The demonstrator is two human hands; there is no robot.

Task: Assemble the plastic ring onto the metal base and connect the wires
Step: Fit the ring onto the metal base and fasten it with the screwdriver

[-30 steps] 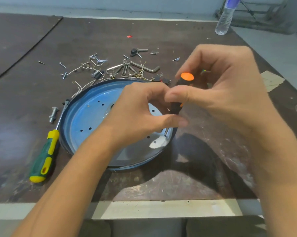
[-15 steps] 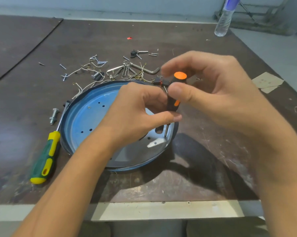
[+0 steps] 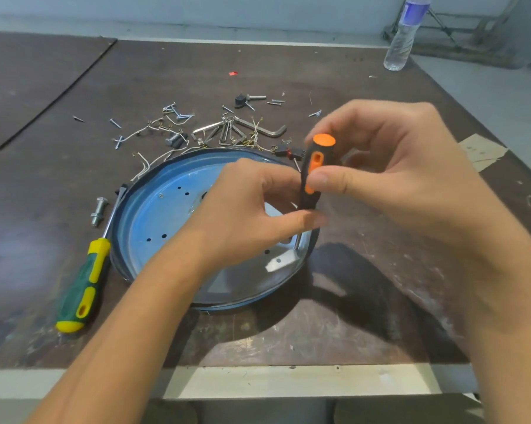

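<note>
Gripping the screwdriver (image 3: 311, 169) upright with the right hand (image 3: 395, 166) above the right rim of the metal base (image 3: 154, 228); pinching its lower handle with the left hand (image 3: 245, 215). Beyond the base, wires (image 3: 144, 160) on the tabletop (image 3: 349, 87).

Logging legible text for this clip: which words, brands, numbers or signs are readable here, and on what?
No text can be read.
water bottle: the print on its blue label is too blurred to read.
orange-and-black screwdriver: no marking visible.
green-and-yellow screwdriver: no marking visible.
</note>
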